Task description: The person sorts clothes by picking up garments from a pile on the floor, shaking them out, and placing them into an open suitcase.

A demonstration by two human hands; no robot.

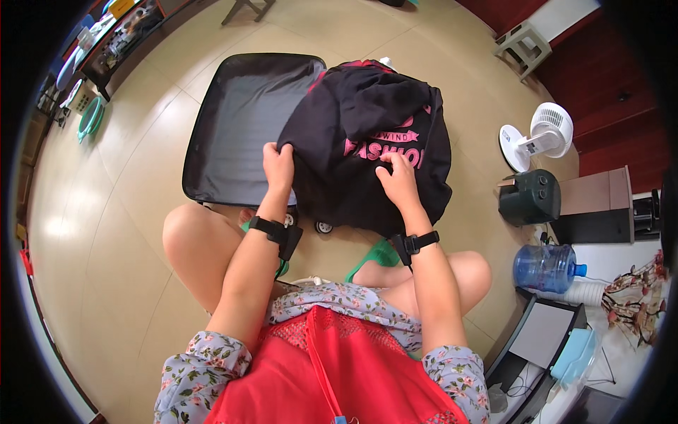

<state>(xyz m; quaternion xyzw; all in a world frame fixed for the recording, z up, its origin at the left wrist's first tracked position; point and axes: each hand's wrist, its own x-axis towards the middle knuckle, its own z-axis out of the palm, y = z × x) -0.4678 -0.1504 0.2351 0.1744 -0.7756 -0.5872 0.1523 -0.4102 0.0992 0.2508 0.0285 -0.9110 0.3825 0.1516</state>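
Observation:
A black garment (365, 180) with pink lettering and some red trim lies spread over the right half of an opened suitcase, hiding what is beneath it. The suitcase's left half (241, 132) shows its grey lining, with nothing lying in it. My left hand (278, 167) pinches the garment's left edge where the two halves meet. Over the pink print, my right hand (398, 179) hovers or rests lightly with thumb and fingers apart; whether it touches the cloth I cannot tell. A suitcase wheel (323, 227) shows below the garment.
At the right stand a white fan (548, 132), a dark green air fryer (529, 197) and a blue water bottle (545, 268). A grey plastic stool (524, 50) is at the far right. Green basins (91, 119) sit on the left floor near a table (119, 45).

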